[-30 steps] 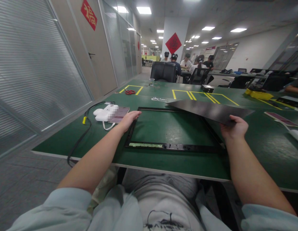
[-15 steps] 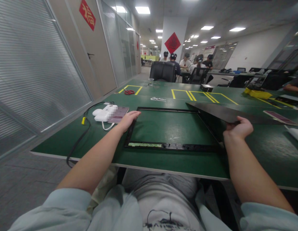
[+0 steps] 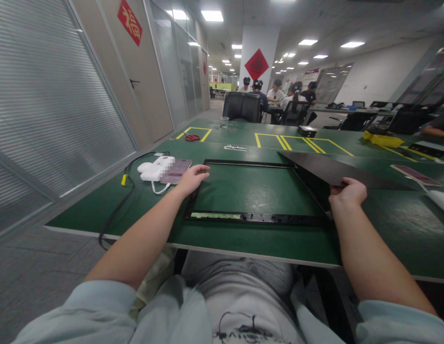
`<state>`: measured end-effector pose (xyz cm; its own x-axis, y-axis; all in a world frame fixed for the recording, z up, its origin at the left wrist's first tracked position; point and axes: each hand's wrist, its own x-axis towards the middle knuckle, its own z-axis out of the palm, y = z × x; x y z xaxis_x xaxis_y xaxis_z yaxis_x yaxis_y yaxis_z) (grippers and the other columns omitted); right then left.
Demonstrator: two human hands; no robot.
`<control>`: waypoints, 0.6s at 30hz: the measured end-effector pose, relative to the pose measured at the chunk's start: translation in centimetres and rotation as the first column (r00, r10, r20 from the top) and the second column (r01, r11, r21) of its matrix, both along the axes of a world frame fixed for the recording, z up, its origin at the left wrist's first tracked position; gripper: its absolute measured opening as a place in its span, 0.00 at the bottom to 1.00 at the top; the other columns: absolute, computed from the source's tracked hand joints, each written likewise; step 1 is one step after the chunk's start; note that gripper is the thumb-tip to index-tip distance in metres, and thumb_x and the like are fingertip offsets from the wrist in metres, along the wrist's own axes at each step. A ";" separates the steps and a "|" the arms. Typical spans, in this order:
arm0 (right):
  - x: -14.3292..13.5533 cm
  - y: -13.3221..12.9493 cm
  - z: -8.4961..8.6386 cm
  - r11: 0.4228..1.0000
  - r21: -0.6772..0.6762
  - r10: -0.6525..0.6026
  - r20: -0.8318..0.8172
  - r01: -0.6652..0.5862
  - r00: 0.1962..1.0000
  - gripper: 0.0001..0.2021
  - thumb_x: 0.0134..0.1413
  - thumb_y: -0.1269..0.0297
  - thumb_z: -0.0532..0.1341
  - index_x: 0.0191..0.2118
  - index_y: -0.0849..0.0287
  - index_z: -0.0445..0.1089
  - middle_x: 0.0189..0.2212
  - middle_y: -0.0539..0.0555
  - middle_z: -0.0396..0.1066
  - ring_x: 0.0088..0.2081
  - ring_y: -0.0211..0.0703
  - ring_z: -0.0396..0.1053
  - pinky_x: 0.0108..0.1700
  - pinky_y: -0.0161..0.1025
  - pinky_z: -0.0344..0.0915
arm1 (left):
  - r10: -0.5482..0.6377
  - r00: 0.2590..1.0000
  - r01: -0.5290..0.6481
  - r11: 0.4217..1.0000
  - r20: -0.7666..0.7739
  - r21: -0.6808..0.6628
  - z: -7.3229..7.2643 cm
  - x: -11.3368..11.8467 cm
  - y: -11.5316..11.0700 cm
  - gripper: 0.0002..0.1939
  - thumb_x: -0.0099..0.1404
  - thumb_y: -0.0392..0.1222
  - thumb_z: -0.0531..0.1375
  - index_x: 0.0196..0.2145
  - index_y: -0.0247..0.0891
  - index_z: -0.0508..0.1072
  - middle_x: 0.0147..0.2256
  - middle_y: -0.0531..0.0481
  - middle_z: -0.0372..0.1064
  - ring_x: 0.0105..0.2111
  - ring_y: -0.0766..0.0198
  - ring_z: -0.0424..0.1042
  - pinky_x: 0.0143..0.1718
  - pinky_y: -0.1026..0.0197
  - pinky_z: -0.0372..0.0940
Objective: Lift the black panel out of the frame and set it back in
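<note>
A black rectangular frame point(image 3: 279, 219) lies flat on the green table, with a green strip point(image 3: 215, 216) along its near side. At the frame's left side is my left hand point(image 3: 192, 179), fingers stretched over the edge near the far left corner, thumb apart. My right hand point(image 3: 350, 192) is closed on the near edge of a thin dark panel point(image 3: 329, 169). This panel is held tilted beside the frame's right side, its far left corner over the frame's far right corner. The fingers under the panel are partly hidden.
Left of the frame are a phone point(image 3: 177, 171), a white device point(image 3: 157, 168) and a black cable point(image 3: 116, 210). Red-handled scissors point(image 3: 192, 137) and small white pieces point(image 3: 235, 147) lie beyond. Another phone point(image 3: 415, 175) is at right. People point(image 3: 275, 93) sit in the background.
My right hand has shifted slightly left with the dark panel, whose right end has moved a little inward. The left hand and the frame stay in place.
</note>
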<state>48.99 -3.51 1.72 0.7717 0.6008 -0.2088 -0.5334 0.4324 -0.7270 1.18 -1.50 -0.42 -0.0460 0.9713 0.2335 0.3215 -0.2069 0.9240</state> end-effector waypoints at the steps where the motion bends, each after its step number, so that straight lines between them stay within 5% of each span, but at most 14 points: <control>1: -0.1 0.0 0.1 0.999 -0.031 -0.041 0.001 0.041 0.999 0.14 0.40 0.80 0.56 0.30 0.55 0.54 0.25 0.44 0.61 0.23 0.32 0.63 0.22 0.27 0.64 | 0.015 0.999 -0.014 1.000 -0.035 0.011 0.0 -0.1 0.0 0.16 0.49 0.41 0.68 0.39 0.41 0.83 0.42 0.45 0.79 0.48 0.47 0.75 0.59 0.46 0.64; 8: -0.5 0.3 0.2 0.982 -0.169 -0.093 -0.017 0.089 0.995 0.12 0.41 0.84 0.54 0.28 0.58 0.60 0.28 0.47 0.67 0.27 0.35 0.69 0.27 0.31 0.72 | 0.058 0.973 -0.059 0.998 -0.222 0.004 -0.6 -0.6 0.5 0.22 0.45 0.32 0.62 0.39 0.41 0.83 0.42 0.43 0.77 0.47 0.43 0.74 0.57 0.43 0.66; 18: -0.6 0.5 -0.1 0.984 -0.177 -0.040 -0.063 0.028 0.997 0.12 0.47 0.84 0.54 0.30 0.57 0.61 0.29 0.46 0.68 0.26 0.34 0.70 0.25 0.30 0.74 | -0.032 0.986 0.037 0.999 -0.161 0.027 -1.4 -1.0 0.8 0.26 0.40 0.28 0.60 0.37 0.43 0.83 0.49 0.44 0.77 0.57 0.44 0.71 0.66 0.45 0.58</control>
